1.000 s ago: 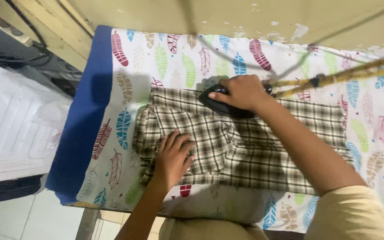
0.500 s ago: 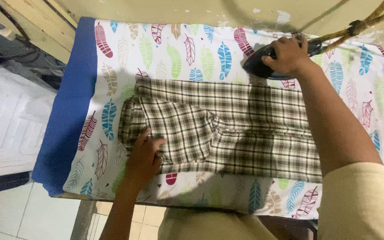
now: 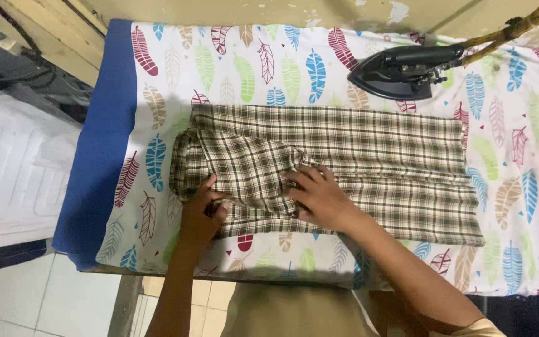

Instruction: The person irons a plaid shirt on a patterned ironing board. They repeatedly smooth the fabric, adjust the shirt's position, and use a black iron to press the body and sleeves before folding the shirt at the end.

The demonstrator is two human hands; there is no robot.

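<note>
Two hands rest on a folded plaid garment (image 3: 344, 165) in the head view, the only view on hand. The garment lies flat across the middle of a feather-print cloth (image 3: 244, 68) that covers the table, its long side running left to right. The left hand (image 3: 199, 212) sits at the near left edge of the cloth piece, fingers curled and pinching a fold of the fabric. The right hand (image 3: 319, 196) lies palm down just beside it, fingers spread and pressing the plaid flat; it grips nothing. A black iron (image 3: 400, 70) stands on the print cloth beyond the garment's far right edge, apart from both hands and just clear of the plaid, with a braided cord (image 3: 513, 28) running off toward the upper right corner. A blue pad (image 3: 98, 137) shows at the left side under the print cloth, and a pale tiled floor (image 3: 20, 299) lies below. Judgement: the step in hand is arranging and smoothing the left end of the garment, iron set aside. The next move calls for a flat, even fold, held taut. The plaid is brown, cream and dark green, layered at the left end, smoother toward the right.
</note>
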